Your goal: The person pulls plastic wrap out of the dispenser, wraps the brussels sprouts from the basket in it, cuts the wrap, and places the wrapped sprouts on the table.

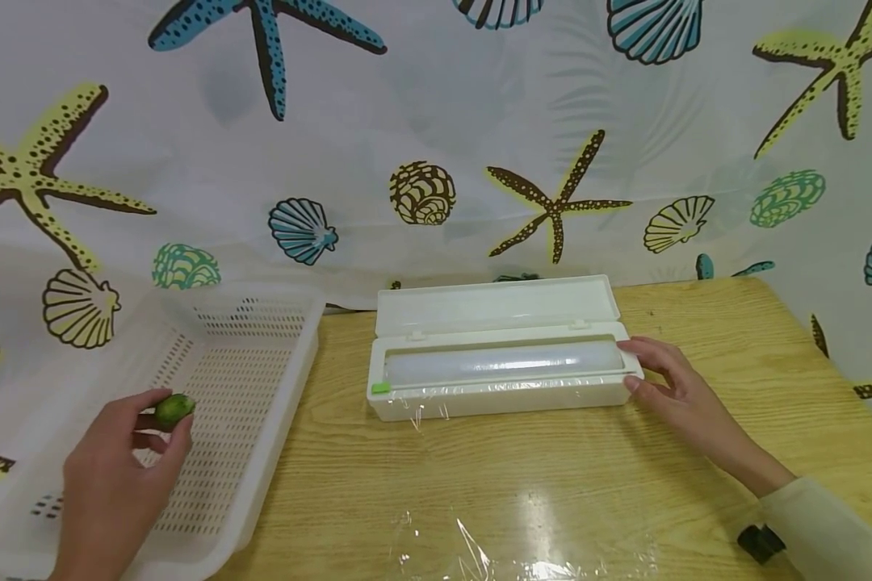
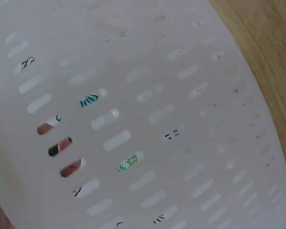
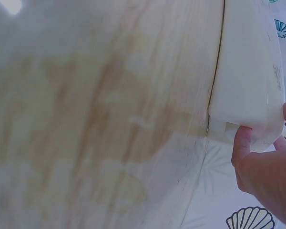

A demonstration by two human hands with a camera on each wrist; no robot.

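Left of the white wrap box [image 1: 509, 397], the left hand [image 1: 119, 468] pinches a small green fruit [image 1: 173, 411] between thumb and fingers, over the basket [image 1: 301, 355]; a light hold should avoid bruising it, and any carry should clear the rim. The right hand [image 1: 676, 391] grips the box's right end between thumb and fingers, a sensible brace, since slippage could crease the film [image 1: 472, 553] on the desk [image 1: 727, 323] in front of it.

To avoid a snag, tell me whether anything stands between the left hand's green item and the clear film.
Yes: the white basket's right side wall stands between the green item and the clear film on the table; nothing else visible does.
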